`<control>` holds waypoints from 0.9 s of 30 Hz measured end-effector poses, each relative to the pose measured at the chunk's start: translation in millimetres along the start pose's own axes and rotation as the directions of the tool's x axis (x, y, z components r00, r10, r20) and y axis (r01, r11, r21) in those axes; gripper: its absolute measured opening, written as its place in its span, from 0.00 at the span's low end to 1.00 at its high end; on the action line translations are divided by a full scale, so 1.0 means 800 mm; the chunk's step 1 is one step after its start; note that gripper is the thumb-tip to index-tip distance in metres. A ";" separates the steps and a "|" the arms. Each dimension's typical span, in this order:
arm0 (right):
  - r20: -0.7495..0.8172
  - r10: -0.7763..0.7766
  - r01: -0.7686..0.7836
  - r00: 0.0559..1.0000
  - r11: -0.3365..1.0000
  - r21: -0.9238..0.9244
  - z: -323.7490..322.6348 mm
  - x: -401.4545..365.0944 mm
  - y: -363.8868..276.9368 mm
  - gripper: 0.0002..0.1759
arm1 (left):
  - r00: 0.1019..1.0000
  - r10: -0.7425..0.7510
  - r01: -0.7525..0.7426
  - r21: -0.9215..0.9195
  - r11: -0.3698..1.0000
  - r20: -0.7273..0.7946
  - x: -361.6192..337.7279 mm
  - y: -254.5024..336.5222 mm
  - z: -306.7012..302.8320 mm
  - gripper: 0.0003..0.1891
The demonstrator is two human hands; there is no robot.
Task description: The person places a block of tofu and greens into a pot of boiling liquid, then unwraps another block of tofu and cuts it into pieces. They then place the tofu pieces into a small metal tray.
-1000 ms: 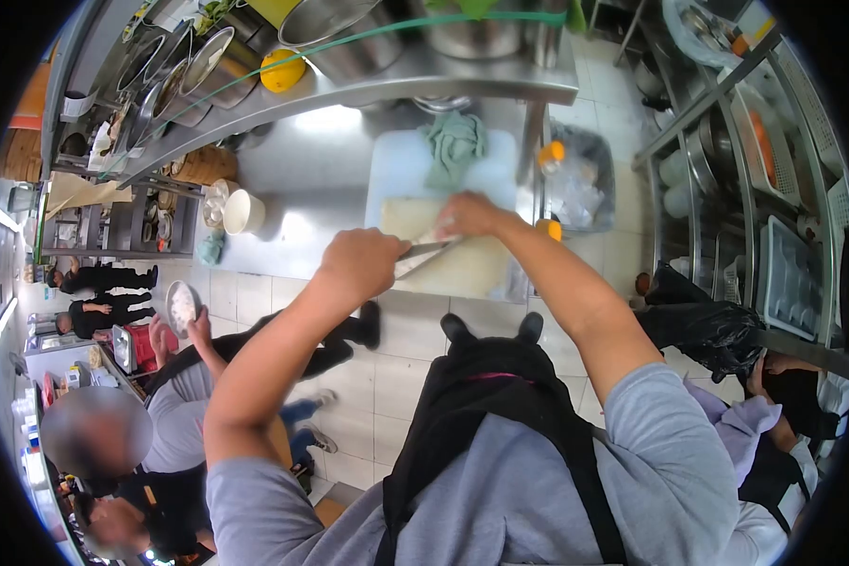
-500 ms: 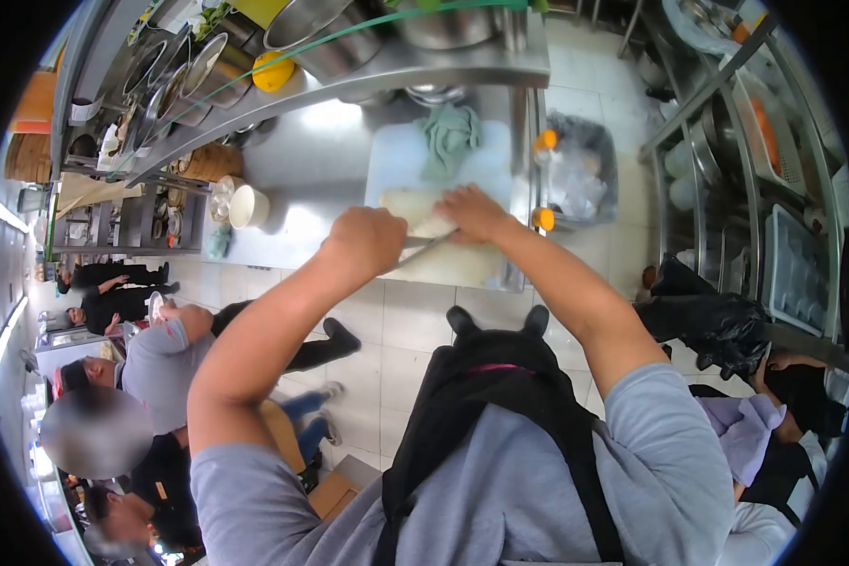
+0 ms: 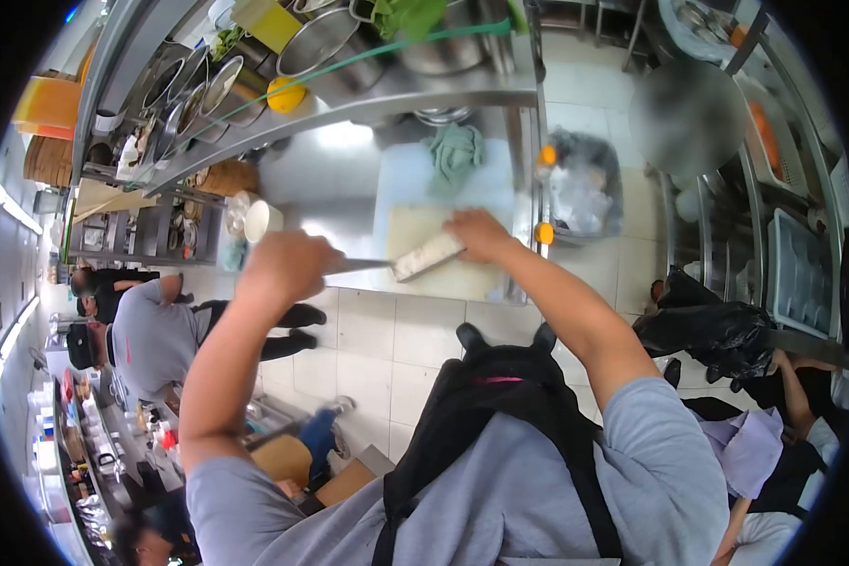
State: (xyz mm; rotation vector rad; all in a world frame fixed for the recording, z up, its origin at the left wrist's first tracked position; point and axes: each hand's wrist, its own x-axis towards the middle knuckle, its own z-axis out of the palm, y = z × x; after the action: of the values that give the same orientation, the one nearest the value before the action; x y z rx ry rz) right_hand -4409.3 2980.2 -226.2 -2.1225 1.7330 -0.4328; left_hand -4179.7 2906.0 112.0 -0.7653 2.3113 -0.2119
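Note:
My left hand [image 3: 288, 269] is closed around the handle of a knife [image 3: 358, 266], held off the left side of the cutting board. A long whitish block of food [image 3: 429, 256] lies along or against the blade, hiding much of it. My right hand [image 3: 481, 234] is at the far right end of this block, its fingers bent onto it; whether they grip or only press cannot be made out. Beneath is a pale cutting board [image 3: 382, 179] with a yellowish-white slab or sheet [image 3: 415, 219] on it. A crumpled green cloth [image 3: 455, 156] rests at the board's back.
A steel shelf [image 3: 368, 118] with pots and a yellow round object [image 3: 286, 94] overhangs the counter. A white cup [image 3: 262, 222] stands left. Right of the counter are orange caps [image 3: 544, 233] and a lined bin [image 3: 585, 179]. Other people stand left and right.
My left hand has moved left and slightly down with the knife. The whitish block now shows along the blade, and my right hand has shifted slightly. A person at left has turned away.

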 end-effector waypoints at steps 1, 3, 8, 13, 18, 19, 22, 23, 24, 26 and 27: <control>0.028 0.027 -0.027 0.999 0.999 0.021 0.002 -0.006 -0.002 0.36 | 0.998 -0.057 0.057 -0.014 0.998 0.004 -0.004 -0.011 -0.008 0.23; 0.056 0.042 -0.043 0.998 0.999 0.017 0.002 -0.023 -0.009 0.36 | 0.992 -0.126 0.126 -0.042 0.991 -0.009 0.003 -0.037 0.014 0.26; 0.016 0.149 -0.149 0.989 0.987 0.066 0.005 -0.067 -0.029 0.37 | 0.812 -0.247 -0.047 -0.481 0.875 -0.528 0.190 -0.061 0.263 0.39; -0.037 0.090 -0.083 0.995 0.985 0.148 -0.078 -0.077 -0.079 0.37 | 0.704 -0.352 -0.123 -0.594 0.795 -0.617 0.323 0.016 0.377 0.38; -0.098 -0.011 0.028 0.995 0.985 0.172 -0.118 -0.042 -0.123 0.41 | 0.569 -0.474 -0.205 -0.674 0.710 -0.672 0.295 0.047 0.325 0.33; -0.166 0.013 0.037 0.986 0.956 0.290 -0.119 -0.033 -0.133 0.44 | 0.735 -0.371 -0.291 -0.758 0.584 -0.568 0.269 0.037 0.304 0.29; -0.250 0.108 0.018 0.962 0.891 0.454 -0.097 -0.002 -0.158 0.50 | 0.804 -0.304 -0.587 -0.764 -0.268 -0.511 0.252 0.070 0.338 0.28; -0.262 0.187 0.009 0.947 0.799 0.602 -0.079 0.013 -0.159 0.49 | 0.798 -0.317 -0.594 -0.759 -0.267 -0.513 0.240 0.082 0.345 0.28; -0.258 0.267 0.008 0.928 0.680 0.733 -0.065 0.027 -0.157 0.49 | 0.843 -0.291 -0.537 -0.737 -0.409 -0.453 0.224 0.094 0.351 0.30; -0.345 0.223 0.100 0.912 0.694 0.713 -0.039 0.050 -0.151 0.47 | 0.881 -0.257 -0.471 -0.698 -0.539 -0.396 0.207 0.107 0.354 0.34; -0.426 0.190 0.181 0.884 0.701 0.689 -0.026 0.059 -0.149 0.45 | 0.874 -0.306 -0.486 -0.699 -0.525 -0.378 0.202 0.114 0.355 0.35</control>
State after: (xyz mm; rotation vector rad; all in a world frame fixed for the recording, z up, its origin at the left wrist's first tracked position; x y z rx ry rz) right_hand -4306.0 2953.7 -152.0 -1.4841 1.4119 -1.4668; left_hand -4132.0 2902.7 -224.2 -1.2269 2.2159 2.7738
